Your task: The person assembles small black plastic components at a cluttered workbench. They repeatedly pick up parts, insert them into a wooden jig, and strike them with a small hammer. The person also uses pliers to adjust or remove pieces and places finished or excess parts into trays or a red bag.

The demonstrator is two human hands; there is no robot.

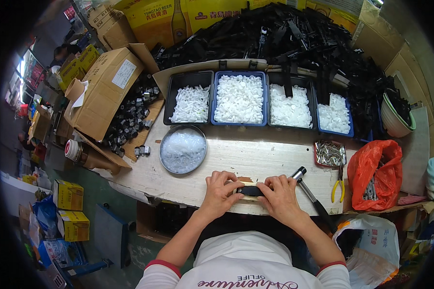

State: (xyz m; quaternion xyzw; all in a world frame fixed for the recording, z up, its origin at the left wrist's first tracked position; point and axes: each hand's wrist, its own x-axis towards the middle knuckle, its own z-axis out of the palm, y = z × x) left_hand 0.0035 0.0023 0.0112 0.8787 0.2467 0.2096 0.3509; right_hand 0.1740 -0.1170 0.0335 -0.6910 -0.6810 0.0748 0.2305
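Note:
A small black plastic part (250, 191) lies on a cream-coloured block (248, 183) at the table's front edge. My left hand (221, 193) pinches the part's left end between thumb and fingers. At the right end, my right hand (280, 196) grips it with bent fingers. The underside of the part is hidden. Just right of my right hand lies a hammer (307, 189) with a metal head and a black grip. Farther right are yellow-handled pliers (338, 191), their jaws by a red dish (316, 157) of small metal pins (330, 153).
Four trays hold white plastic pieces (239, 98); behind them rises a heap of black parts (217, 41). A round metal pan (206, 153) holds clear pieces. An orange-red bag (383, 183) stands right. Left are a tilted carton (103, 91), dark metallic parts (132, 118) and a brown bottle (89, 156).

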